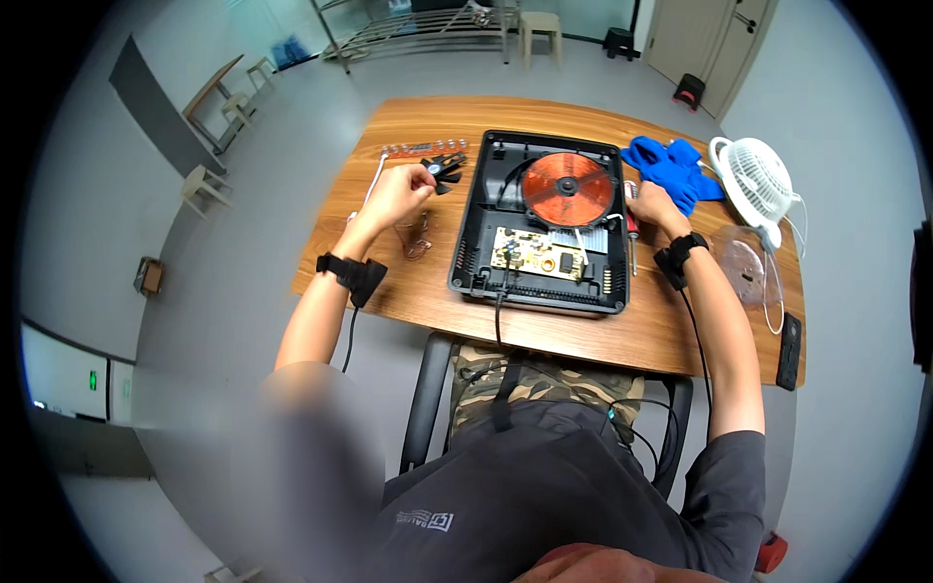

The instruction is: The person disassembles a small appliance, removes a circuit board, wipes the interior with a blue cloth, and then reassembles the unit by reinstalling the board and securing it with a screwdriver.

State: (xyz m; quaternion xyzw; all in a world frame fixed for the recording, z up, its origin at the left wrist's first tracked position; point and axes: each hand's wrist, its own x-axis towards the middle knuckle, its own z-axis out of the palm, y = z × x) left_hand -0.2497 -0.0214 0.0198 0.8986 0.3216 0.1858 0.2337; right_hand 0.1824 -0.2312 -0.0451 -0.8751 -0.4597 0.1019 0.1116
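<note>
Pinched in my left hand (397, 197) is a small black fan (443, 173), held above the table at left of an open black appliance housing (476, 204). The housing holds a copper coil (569, 188), a cream circuit board (515, 253) and a finned metal heatsink (593, 241). At its right edge, my right hand (655, 207) has its fingers curled beside a red-handled screwdriver (633, 229); what they grip is partly hidden. Blue gloves (671, 170) lie just behind that hand. Loose wires (413, 243) and a strip with small parts (418, 149) lie on the left.
On the wooden table (360, 291) are a white fan (753, 180), a clear plastic piece (739, 272) and a black rectangular object (789, 350) at the right. Stools (204, 187), a metal rack (418, 53) and a door (700, 39) stand around the room. A black cable runs off the front edge.
</note>
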